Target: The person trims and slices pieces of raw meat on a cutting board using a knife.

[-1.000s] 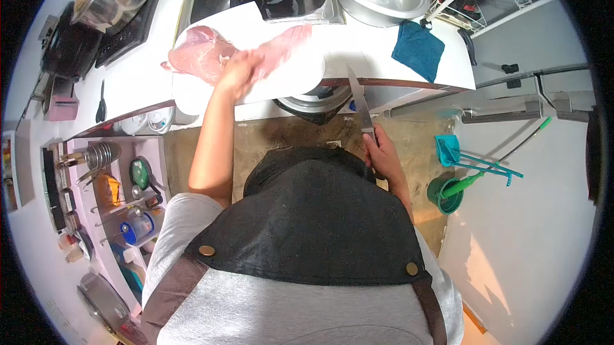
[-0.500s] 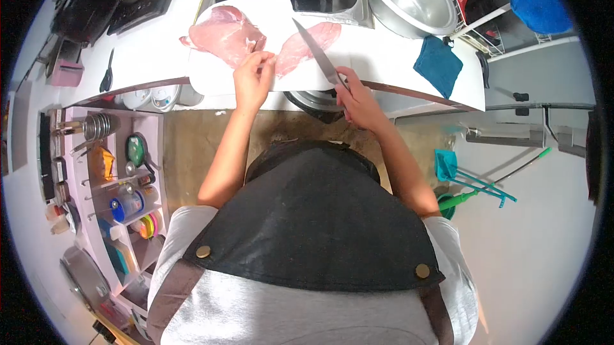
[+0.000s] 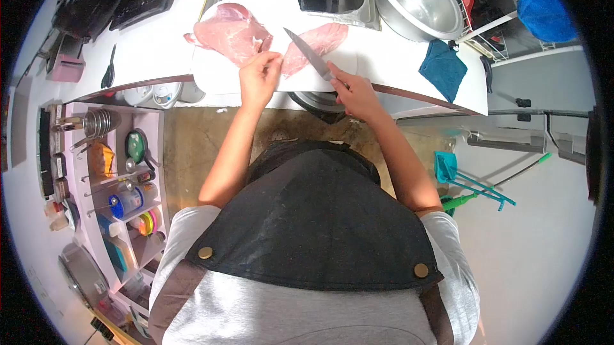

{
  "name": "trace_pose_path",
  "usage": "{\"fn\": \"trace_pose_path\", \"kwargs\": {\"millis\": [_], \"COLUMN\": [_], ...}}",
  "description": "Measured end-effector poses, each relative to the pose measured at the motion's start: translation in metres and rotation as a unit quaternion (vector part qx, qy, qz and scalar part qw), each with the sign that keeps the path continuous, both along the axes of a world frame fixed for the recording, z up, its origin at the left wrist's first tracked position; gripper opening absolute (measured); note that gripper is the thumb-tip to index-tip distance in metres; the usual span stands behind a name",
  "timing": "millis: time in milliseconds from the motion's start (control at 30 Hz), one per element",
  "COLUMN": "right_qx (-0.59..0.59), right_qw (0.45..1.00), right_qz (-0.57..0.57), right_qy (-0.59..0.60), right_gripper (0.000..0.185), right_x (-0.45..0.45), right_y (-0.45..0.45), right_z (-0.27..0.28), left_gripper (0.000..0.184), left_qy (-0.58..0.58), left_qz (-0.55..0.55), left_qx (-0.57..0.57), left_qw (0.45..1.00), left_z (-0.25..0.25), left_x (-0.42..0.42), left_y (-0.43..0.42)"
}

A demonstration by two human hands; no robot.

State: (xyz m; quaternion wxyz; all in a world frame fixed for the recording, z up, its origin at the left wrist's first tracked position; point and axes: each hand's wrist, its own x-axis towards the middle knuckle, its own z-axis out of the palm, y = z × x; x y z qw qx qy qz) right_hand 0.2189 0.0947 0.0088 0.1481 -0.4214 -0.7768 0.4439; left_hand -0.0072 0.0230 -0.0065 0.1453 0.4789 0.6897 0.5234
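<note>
Pale wall (image 3: pixel 29 217) and pink open shelving (image 3: pixel 80 178) beside brown floor (image 3: pixel 198 146)

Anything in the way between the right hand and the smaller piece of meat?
Nothing visible but the knife the right hand holds; its blade crosses over the smaller piece of meat. Contact is unclear.

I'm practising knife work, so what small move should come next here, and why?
Probably settle the left hand on the smaller meat piece, clear of the blade, to steady it: the right hand holds the knife over that piece, while the left hand is down between it and the larger meat piece.
</note>
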Motion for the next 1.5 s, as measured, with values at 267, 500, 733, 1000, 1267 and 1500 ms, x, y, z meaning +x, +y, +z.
{"fn": "trace_pose_path", "kwargs": {"millis": [267, 500, 733, 1000, 1267, 1500], "right_qx": [0.0, -0.014, 0.068, 0.174, 0.119, 0.184], "right_qw": [1.0, 0.999, 0.996, 0.984, 0.984, 0.977], "right_qz": [0.008, 0.024, 0.035, 0.031, 0.052, 0.04], "right_qy": [-0.026, -0.04, -0.042, -0.038, -0.125, -0.096], "right_gripper": [0.044, 0.044, 0.041, 0.042, 0.042, 0.041], "right_x": [-0.002, -0.002, -0.018, -0.01, 0.004, -0.022], "right_y": [0.004, 0.008, 0.01, 0.0, -0.013, -0.005], "right_z": [0.006, 0.012, 0.015, 0.012, 0.019, 0.008], "left_gripper": [0.024, 0.023, 0.022, 0.018, 0.016, 0.017], "left_qy": [0.145, 0.177, 0.136, 0.1, 0.15, 0.118], "left_qz": [-0.117, -0.103, -0.122, -0.121, -0.113, -0.131], "left_qx": [0.034, 0.053, 0.023, 0.011, 0.036, 0.037], "left_qw": [0.982, 0.977, 0.983, 0.988, 0.982, 0.984], "left_z": [-0.011, -0.012, -0.012, -0.012, -0.01, -0.015], "left_x": [0.003, 0.005, 0.006, 0.005, 0.004, 0.0], "left_y": [0.034, 0.031, 0.03, 0.03, 0.031, 0.031]}}
